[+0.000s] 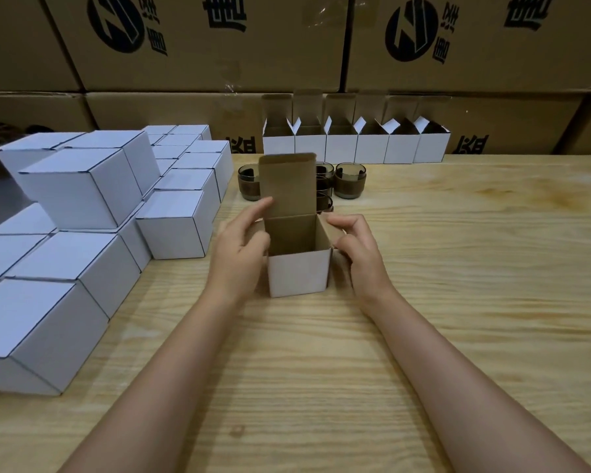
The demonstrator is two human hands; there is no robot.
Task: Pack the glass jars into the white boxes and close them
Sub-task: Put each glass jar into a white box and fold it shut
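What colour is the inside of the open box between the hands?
The open white cardboard box is plain brown inside; head view.

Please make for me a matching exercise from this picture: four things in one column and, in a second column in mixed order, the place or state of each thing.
Column one
1. single open box
2. six open boxes
3. closed boxes
4. glass jars

Column two
a. stacked at the left of the table
b. in a row against the brown cartons
c. held between the left hand and the right hand
d. standing just beyond the raised lid

Pairs: 1-c, 2-b, 3-a, 4-d
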